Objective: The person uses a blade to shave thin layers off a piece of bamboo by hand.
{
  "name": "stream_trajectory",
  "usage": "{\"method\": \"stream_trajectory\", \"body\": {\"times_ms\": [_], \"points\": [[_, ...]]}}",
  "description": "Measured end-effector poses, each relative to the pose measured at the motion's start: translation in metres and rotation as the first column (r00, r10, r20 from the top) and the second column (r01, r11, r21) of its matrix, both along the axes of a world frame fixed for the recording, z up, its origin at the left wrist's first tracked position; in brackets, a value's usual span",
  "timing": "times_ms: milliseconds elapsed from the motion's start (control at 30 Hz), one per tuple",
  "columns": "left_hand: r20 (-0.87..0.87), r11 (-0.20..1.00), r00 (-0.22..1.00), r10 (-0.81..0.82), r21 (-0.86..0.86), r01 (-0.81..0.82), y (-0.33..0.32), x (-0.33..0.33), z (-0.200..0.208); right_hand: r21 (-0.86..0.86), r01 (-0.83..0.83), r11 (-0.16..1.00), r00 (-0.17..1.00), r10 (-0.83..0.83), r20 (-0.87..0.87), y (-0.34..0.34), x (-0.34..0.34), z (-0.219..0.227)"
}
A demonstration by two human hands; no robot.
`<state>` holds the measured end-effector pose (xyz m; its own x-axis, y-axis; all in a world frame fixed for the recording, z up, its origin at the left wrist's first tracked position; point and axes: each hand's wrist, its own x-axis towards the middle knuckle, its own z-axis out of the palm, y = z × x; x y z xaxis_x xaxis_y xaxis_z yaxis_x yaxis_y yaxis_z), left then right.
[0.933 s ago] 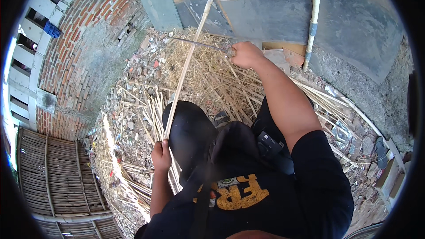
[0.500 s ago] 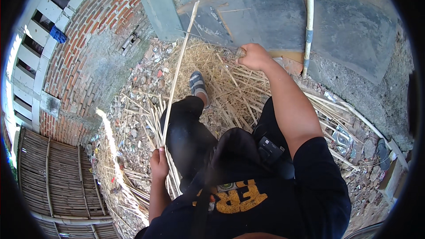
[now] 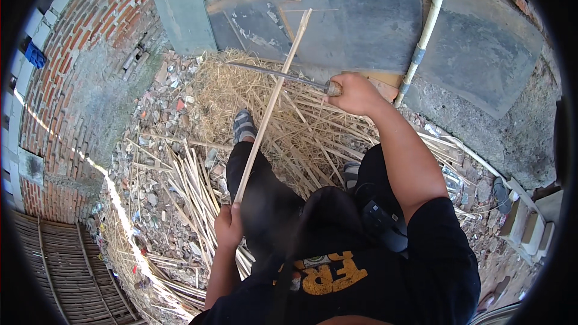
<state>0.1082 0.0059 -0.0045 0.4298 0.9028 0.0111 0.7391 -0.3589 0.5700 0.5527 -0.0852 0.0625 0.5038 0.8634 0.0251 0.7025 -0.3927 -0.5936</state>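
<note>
My left hand (image 3: pixel 229 227) is closed around the near end of a long, pale bamboo strip (image 3: pixel 265 121), thumb lying along it. The strip slants up and away, over my left leg and above the ground litter. In my right hand (image 3: pixel 356 94) is the stubby handle of a long-bladed knife (image 3: pixel 307 81). Its thin dark blade points left and crosses the strip toward the far end; whether the edge touches it I cannot tell. A heap of fine bamboo shavings (image 3: pixel 212 87) lies below the blade. More cut strips (image 3: pixel 194 180) lie beside my left leg.
Grey panels (image 3: pixel 379 24) lean along the far side, with a pale pipe (image 3: pixel 428 27) in front. A worn brick wall (image 3: pixel 84 42) stands at left, a slatted bamboo panel (image 3: pixel 66 259) at lower left. Rubble (image 3: pixel 153 195) covers the ground around my sandalled feet.
The bamboo strip's far end has swung right, and my left hand has shifted slightly right. The knife's blade, hard to make out before, now shows clearly across the strip. The view has shifted.
</note>
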Motion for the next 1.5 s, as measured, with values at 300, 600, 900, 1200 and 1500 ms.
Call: {"method": "stream_trajectory", "body": {"times_ms": [300,600,900,1200,1500], "points": [[0.012,0.993,0.999,0.043,0.106,-0.044,-0.002,-0.001,-0.012,-0.017,-0.015,1.0,1.0,0.015,0.001,0.016,-0.033,0.009],[-0.027,0.995,0.999,0.042,0.091,-0.039,-0.011,0.012,-0.006,-0.117,-0.313,0.943,0.933,0.328,0.149,0.017,-0.057,-0.017],[0.008,0.991,0.999,-0.041,0.131,0.04,-0.004,0.024,-0.023,-0.126,-0.299,0.946,0.954,0.299,-0.021,0.032,-0.036,-0.033],[0.032,0.999,0.999,-0.036,0.009,0.036,-0.019,0.005,0.007,-0.178,-0.368,0.913,0.897,0.399,0.192,0.018,-0.055,-0.01],[-0.046,0.995,0.998,-0.038,0.091,0.043,-0.017,0.004,0.005,-0.106,-0.262,0.959,0.952,0.275,0.135,0.022,-0.049,-0.021]]}}
